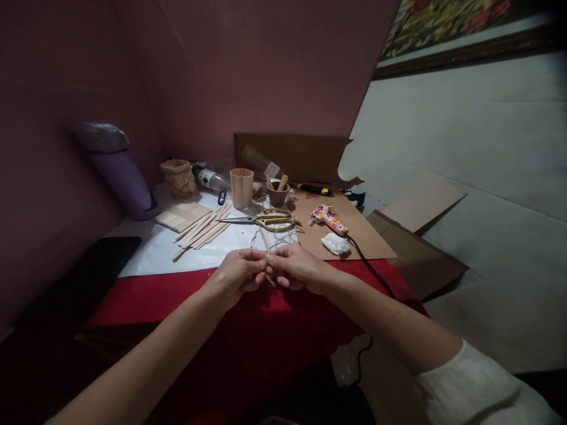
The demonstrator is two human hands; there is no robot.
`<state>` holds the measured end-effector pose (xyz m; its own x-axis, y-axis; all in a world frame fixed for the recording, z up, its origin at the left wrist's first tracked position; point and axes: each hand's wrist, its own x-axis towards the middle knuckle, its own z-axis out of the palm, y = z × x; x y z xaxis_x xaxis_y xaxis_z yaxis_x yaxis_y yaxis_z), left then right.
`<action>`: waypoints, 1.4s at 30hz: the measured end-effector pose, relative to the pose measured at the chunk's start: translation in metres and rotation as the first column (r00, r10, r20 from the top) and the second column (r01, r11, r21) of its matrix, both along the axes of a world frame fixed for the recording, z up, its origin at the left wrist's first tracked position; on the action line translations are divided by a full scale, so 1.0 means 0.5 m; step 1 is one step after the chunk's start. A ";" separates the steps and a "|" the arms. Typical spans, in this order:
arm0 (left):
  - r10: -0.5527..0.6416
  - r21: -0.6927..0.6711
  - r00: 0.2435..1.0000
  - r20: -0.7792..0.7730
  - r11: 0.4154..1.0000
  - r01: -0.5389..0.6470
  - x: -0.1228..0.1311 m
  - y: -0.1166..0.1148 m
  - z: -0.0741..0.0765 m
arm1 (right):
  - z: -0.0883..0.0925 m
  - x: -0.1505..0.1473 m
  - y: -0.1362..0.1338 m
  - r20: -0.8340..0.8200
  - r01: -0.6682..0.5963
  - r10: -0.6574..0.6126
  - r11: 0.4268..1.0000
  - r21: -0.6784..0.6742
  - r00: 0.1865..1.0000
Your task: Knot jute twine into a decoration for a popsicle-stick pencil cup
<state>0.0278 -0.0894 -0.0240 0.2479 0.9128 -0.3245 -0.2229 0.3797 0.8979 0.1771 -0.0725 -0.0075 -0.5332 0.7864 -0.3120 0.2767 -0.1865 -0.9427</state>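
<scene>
My left hand (240,273) and my right hand (297,267) meet over the front edge of the table, fingertips pinched together. Between them runs a thin strand of twine (264,237), its upper part lying toward the scissors and a short end hanging below my fingers. Just beyond my hands, gold-handled scissors (259,219) lie on white paper (153,255). More loose twine curls beside their handles. Left of the scissors are several wooden craft sticks (202,233). A cup made of sticks (241,189) stands upright behind them.
A patterned glue gun (328,219) and a crumpled white tissue (335,243) rest on cardboard (367,239) at right, a cord trailing off the edge. At the back are a small pot (278,193), a cutter (313,189), a bottle (211,178) and a purple tumbler (121,180).
</scene>
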 end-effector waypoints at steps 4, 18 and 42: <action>0.007 0.077 0.990 -0.142 0.997 0.004 -0.002 0.002 -0.005 | 0.000 0.003 0.016 0.091 -0.034 0.037 0.999 -0.038 0.995; 0.374 0.544 0.489 -0.788 0.794 0.270 -0.007 -0.072 0.001 | -0.033 -0.014 0.012 -0.074 0.008 -0.019 0.988 -0.152 0.997; 0.023 0.228 0.872 -0.489 0.968 0.102 0.004 0.011 -0.015 | -0.036 0.026 0.027 0.177 -0.039 0.008 0.984 0.173 0.984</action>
